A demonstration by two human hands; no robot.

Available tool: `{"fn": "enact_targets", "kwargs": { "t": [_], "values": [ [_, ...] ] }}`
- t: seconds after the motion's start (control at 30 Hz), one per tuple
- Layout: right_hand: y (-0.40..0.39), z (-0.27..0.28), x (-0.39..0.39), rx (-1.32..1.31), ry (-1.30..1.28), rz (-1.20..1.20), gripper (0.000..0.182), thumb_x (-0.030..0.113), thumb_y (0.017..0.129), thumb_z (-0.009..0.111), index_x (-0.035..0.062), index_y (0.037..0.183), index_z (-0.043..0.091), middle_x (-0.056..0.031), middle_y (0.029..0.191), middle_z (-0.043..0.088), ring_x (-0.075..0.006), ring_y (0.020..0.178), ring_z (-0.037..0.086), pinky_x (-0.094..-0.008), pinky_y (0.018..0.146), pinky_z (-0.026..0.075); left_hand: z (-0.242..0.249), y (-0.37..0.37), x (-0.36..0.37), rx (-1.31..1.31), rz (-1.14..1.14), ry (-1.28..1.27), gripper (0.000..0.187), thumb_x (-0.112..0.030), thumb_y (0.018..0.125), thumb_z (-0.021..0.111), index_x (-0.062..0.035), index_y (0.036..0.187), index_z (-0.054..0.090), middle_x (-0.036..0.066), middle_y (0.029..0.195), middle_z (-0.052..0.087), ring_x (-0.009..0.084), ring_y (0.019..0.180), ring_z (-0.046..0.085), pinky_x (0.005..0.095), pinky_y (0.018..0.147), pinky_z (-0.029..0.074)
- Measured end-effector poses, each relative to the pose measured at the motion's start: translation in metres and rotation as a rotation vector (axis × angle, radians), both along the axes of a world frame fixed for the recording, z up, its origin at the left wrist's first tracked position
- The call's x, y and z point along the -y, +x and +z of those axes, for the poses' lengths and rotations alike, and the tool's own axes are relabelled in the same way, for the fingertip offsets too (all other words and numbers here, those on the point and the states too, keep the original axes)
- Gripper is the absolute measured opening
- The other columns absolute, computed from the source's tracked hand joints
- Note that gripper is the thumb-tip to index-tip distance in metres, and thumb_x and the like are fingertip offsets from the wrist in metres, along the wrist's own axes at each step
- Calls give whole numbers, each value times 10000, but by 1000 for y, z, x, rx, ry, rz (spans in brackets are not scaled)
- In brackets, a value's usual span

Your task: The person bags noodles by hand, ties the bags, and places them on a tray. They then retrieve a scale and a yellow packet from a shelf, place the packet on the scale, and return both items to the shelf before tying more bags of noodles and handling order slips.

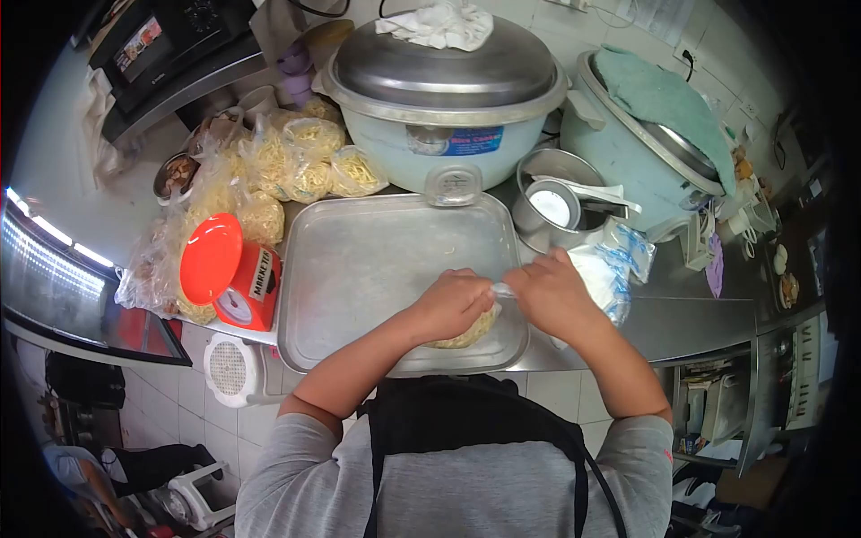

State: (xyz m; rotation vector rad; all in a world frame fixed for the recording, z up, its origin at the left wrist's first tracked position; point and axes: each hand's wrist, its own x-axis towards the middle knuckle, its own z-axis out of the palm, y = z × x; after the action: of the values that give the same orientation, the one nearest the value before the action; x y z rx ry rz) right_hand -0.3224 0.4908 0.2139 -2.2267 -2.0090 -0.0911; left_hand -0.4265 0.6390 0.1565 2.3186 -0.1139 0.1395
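Note:
A clear plastic bag of noodles [468, 335] rests low over the right front part of a metal tray [359, 260]. My left hand [456, 307] is closed around the gathered neck of the bag, just above the noodles, and partly hides them. Close beside it, my right hand [554, 291] pinches the other end of the gathered plastic, beyond the tray's right edge. The short twisted stretch of plastic shows between the two fists.
Left of the tray stand a red kitchen scale [248, 282] and a heap of bagged noodles [269, 161]. Behind it are a large rice cooker [448, 125] and a clear container [453, 186]. Metal pots [558, 184], plastic bags [610, 269] and a towel-covered cooker [646, 134] sit right.

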Motion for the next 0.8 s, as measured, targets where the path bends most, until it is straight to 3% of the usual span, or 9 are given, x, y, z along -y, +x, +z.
{"fn": "enact_targets", "kwargs": {
  "t": [0.03, 0.13, 0.33, 0.53, 0.6, 0.7, 0.8],
  "values": [
    [4, 0, -2, -64, -106, -39, 84, 162, 710, 537, 81, 733, 535, -95, 679, 567, -250, 739, 558, -388, 725, 377, 0, -4, -6, 30, -42, 73, 129, -159, 777, 482, -44, 755, 535, 94, 759, 536, 239, 769, 497, 330, 693, 369],
    [-3, -8, -3, -162, -14, 44, 161, 193, 732, 529, 64, 638, 504, -83, 575, 547, -266, 605, 551, -386, 626, 395, -7, -16, -17, 93, -119, 242, 118, -161, 737, 524, -53, 782, 539, 73, 796, 543, 235, 799, 479, 350, 736, 335],
    [-17, 2, -12, -131, -127, 18, 223, 263, 762, 519, 66, 665, 480, -111, 587, 528, -292, 602, 532, -395, 569, 397, -24, -27, -25, 267, -40, 305, 146, -181, 691, 575, -62, 770, 545, 58, 792, 539, 224, 836, 456, 364, 747, 306],
    [-20, 21, -8, -241, -7, 79, 209, 250, 787, 490, 60, 700, 499, -124, 614, 514, -308, 613, 509, -378, 559, 400, -4, -42, -37, 375, -71, 261, 124, -190, 729, 555, -72, 767, 561, 47, 751, 555, 207, 803, 470, 351, 735, 311],
    [-12, 19, 0, -411, 55, 77, 233, 246, 788, 500, 50, 664, 493, -97, 601, 514, -271, 588, 511, -352, 548, 399, 10, -49, -37, 430, -85, 175, 135, -196, 748, 544, -63, 766, 563, 59, 749, 552, 221, 791, 477, 351, 736, 328],
    [15, -10, -2, -827, 163, -34, 233, 258, 802, 501, 52, 693, 504, -46, 601, 515, -200, 578, 515, -316, 552, 406, 34, -50, -33, 158, -262, -272, 118, -166, 785, 528, -54, 785, 567, 69, 769, 537, 209, 827, 483, 334, 778, 351],
    [10, -98, -43, -1528, 472, -246, 223, 297, 827, 489, 76, 827, 521, 15, 714, 546, -111, 661, 527, -275, 579, 426, 34, -16, -23, -35, 16, -675, 124, -157, 785, 539, -39, 796, 575, 82, 761, 550, 186, 823, 489, 313, 746, 388]
  ]
}}
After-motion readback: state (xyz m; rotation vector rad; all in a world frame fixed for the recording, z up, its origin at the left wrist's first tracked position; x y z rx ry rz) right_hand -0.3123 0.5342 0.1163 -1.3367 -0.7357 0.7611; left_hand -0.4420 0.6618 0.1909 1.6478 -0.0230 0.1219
